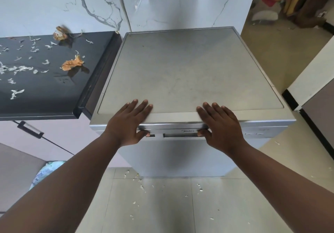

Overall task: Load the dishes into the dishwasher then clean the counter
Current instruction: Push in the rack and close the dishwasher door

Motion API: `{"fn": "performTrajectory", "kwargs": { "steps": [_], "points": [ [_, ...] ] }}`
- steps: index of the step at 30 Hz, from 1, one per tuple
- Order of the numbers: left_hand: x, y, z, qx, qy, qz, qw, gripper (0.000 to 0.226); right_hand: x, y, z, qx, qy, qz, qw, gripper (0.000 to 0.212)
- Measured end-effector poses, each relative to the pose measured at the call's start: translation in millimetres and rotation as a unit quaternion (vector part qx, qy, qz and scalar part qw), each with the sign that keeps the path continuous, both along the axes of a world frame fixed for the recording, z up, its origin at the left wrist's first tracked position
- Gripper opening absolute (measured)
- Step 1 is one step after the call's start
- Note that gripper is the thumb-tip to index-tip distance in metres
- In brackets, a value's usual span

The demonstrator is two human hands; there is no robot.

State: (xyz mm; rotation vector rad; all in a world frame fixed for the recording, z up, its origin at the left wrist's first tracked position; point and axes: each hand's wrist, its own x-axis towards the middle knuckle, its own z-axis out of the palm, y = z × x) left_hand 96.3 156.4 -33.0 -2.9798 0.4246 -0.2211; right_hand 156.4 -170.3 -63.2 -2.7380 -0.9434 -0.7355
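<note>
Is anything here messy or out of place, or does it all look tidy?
Not tidy. The black counter is strewn with white shreds and two crumpled brownish scraps. More white bits lie on the floor before the dishwasher, whose door looks closed; the left hand and right hand rest on its front edge.

1. We see a grey freestanding dishwasher (189, 73) with a matt, faintly scuffed top and brushed-metal front trim.
2. We find the black countertop (54, 91) glossy and reflective.
3. The white veined marble wall (90, 3) looks polished.
</note>
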Motion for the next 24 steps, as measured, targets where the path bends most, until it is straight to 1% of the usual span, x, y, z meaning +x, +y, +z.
{"fn": "performTrajectory", "kwargs": {
  "steps": [4, 6, 8, 11, 13, 14, 16, 18, 20, 22, 23, 24],
  "points": [
    [-13, -24, 6, -0.063, 0.028, 0.078, 0.995, 0.092, -14, 11, 13, 0.005, 0.11, -0.061, 0.992, 0.077],
    [-31, -36, 3, -0.082, 0.037, 0.123, 0.988, 0.098, -24, 18, 24, 0.006, 0.145, -0.085, 0.986, 0.08],
    [-61, -42, -3, -0.088, 0.045, 0.138, 0.985, 0.105, -37, 18, 33, -0.025, 0.183, -0.097, 0.978, 0.08],
    [-112, -37, -15, -0.085, 0.079, 0.133, 0.984, 0.1, -57, 19, 39, -0.068, 0.215, -0.124, 0.966, 0.079],
    [-141, -29, -18, -0.065, 0.083, 0.126, 0.986, 0.095, -73, 33, 54, -0.099, 0.245, -0.149, 0.953, 0.081],
    [-150, -24, -18, -0.066, 0.087, 0.137, 0.984, 0.093, -81, 43, 60, -0.112, 0.258, -0.155, 0.947, 0.081],
    [-163, -10, -3, -0.085, 0.098, 0.159, 0.979, 0.091, -102, 69, 71, -0.115, 0.26, -0.155, 0.946, 0.081],
    [-168, 7, 13, -0.102, 0.08, 0.164, 0.978, 0.092, -124, 97, 82, -0.107, 0.252, -0.14, 0.952, 0.083],
    [-171, 22, 32, -0.098, 0.056, 0.156, 0.981, 0.09, -141, 120, 92, -0.1, 0.25, -0.133, 0.954, 0.085],
    [-177, 41, 54, -0.093, 0.051, 0.159, 0.982, 0.087, -157, 144, 105, -0.089, 0.239, -0.13, 0.958, 0.086],
    [-180, 50, 64, -0.088, 0.048, 0.157, 0.983, 0.089, -163, 154, 112, -0.084, 0.228, -0.127, 0.962, 0.087],
    [-183, 58, 72, -0.083, 0.048, 0.155, 0.983, 0.096, -168, 163, 117, -0.081, 0.222, -0.123, 0.964, 0.087]
  ]
}}
